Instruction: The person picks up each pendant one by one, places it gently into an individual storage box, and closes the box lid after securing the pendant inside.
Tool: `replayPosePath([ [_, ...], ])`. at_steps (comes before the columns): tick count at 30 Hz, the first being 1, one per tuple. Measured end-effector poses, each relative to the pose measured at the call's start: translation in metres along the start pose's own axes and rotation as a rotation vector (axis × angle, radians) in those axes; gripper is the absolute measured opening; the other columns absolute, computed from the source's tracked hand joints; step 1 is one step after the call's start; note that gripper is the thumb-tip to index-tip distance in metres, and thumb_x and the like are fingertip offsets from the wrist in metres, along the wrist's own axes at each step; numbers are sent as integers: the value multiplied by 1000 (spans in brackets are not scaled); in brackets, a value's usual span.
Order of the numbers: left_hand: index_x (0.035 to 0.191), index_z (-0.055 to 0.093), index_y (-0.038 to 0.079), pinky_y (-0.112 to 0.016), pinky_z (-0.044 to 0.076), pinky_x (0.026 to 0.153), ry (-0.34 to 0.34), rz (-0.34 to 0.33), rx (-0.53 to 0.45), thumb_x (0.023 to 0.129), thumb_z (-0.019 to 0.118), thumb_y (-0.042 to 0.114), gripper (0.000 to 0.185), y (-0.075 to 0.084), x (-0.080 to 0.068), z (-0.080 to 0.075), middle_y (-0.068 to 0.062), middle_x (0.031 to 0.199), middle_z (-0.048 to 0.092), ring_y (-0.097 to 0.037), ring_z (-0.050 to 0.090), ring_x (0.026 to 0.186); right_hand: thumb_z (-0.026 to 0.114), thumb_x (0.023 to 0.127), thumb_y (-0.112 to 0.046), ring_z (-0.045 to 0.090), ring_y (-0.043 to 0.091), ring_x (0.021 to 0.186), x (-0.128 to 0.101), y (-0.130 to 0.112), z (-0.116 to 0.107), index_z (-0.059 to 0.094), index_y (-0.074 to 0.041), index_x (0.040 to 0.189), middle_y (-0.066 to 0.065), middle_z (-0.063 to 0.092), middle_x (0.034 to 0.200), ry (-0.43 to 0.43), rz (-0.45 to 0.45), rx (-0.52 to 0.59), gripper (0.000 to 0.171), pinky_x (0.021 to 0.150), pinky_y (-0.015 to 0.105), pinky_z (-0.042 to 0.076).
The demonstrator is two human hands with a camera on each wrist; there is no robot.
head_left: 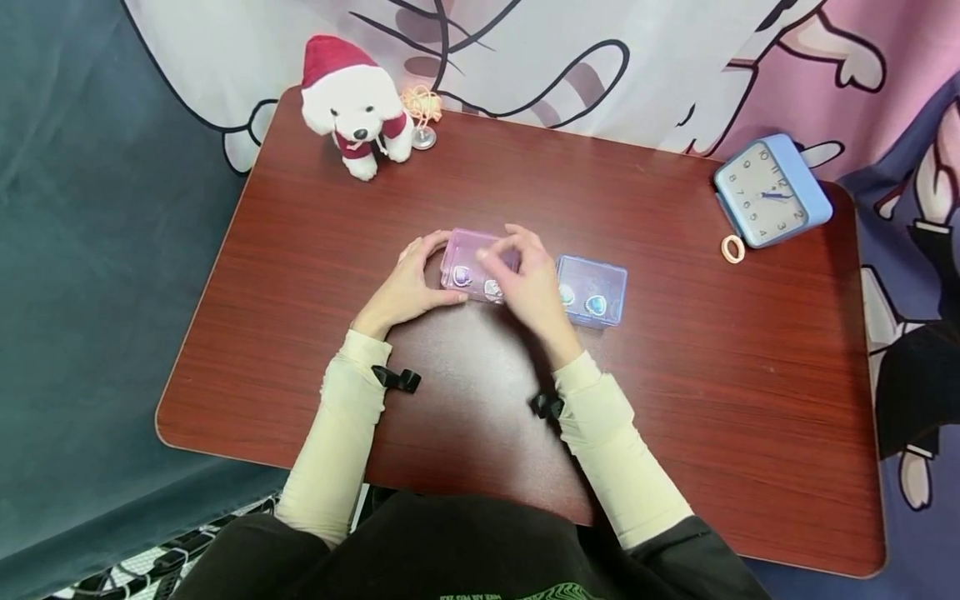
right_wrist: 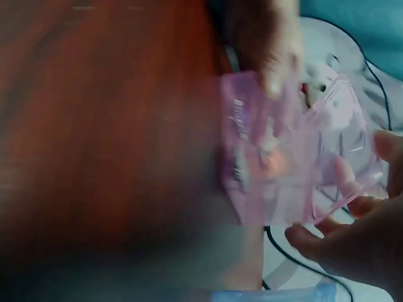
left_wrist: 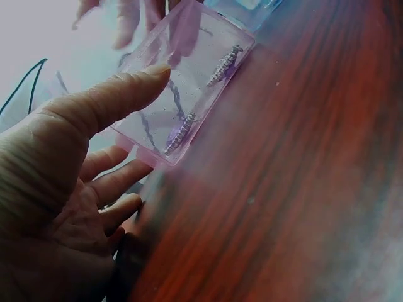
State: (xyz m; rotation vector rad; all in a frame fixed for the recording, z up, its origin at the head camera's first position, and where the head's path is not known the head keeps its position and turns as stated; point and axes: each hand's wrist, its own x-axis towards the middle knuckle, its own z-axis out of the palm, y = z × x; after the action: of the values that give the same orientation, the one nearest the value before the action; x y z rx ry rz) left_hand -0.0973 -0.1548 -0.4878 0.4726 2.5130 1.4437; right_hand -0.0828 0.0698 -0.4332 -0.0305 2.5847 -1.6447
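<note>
A small see-through pink box (head_left: 468, 258) sits mid-table with two decorated metal clasps on its front. My left hand (head_left: 429, 271) grips its left end, thumb at the front and fingers round the back; in the left wrist view the thumb (left_wrist: 116, 94) presses on the pink box (left_wrist: 189, 82). My right hand (head_left: 517, 260) curls over the box's top right, fingertips on the lid. The right wrist view is blurred: the pink box (right_wrist: 283, 151) looks partly lifted at the lid, with my right fingers (right_wrist: 334, 242) at its edge. A matching blue box (head_left: 592, 292) stands closed just right of it.
A white plush dog (head_left: 352, 104) in a red hat sits at the table's far left, with an orange cord and a small metal piece beside it. A blue clock (head_left: 772, 192) and a pale hair tie (head_left: 732, 248) lie far right. Red-brown tabletop (head_left: 712, 375) surrounds the boxes.
</note>
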Motion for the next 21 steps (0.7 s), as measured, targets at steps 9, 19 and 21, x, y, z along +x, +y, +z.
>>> replayPosePath([
  [9, 158, 44, 13, -48, 11, 130, -16, 17, 23, 78, 94, 27, 96, -3, -3, -3, -8, 160, 49, -28, 28, 155, 84, 91, -30, 42, 38, 147, -23, 22, 33, 56, -9, 141, 20, 30, 167, 62, -119, -81, 61, 121, 54, 36],
  [19, 158, 44, 12, -47, 9, 131, 9, 18, 32, 77, 96, 25, 97, -6, -8, -5, -9, 160, 49, -30, 28, 156, 84, 90, -32, 42, 37, 147, -23, 27, 43, 53, -15, 144, 20, 32, 166, 75, -106, -46, 64, 120, 54, 37],
  [21, 158, 44, 11, -46, 9, 131, 12, 22, 29, 77, 96, 24, 97, -7, -8, -4, -9, 159, 50, -30, 28, 156, 84, 91, -32, 43, 38, 147, -23, 27, 43, 53, -15, 144, 20, 32, 167, 75, -106, -63, 64, 119, 54, 38],
])
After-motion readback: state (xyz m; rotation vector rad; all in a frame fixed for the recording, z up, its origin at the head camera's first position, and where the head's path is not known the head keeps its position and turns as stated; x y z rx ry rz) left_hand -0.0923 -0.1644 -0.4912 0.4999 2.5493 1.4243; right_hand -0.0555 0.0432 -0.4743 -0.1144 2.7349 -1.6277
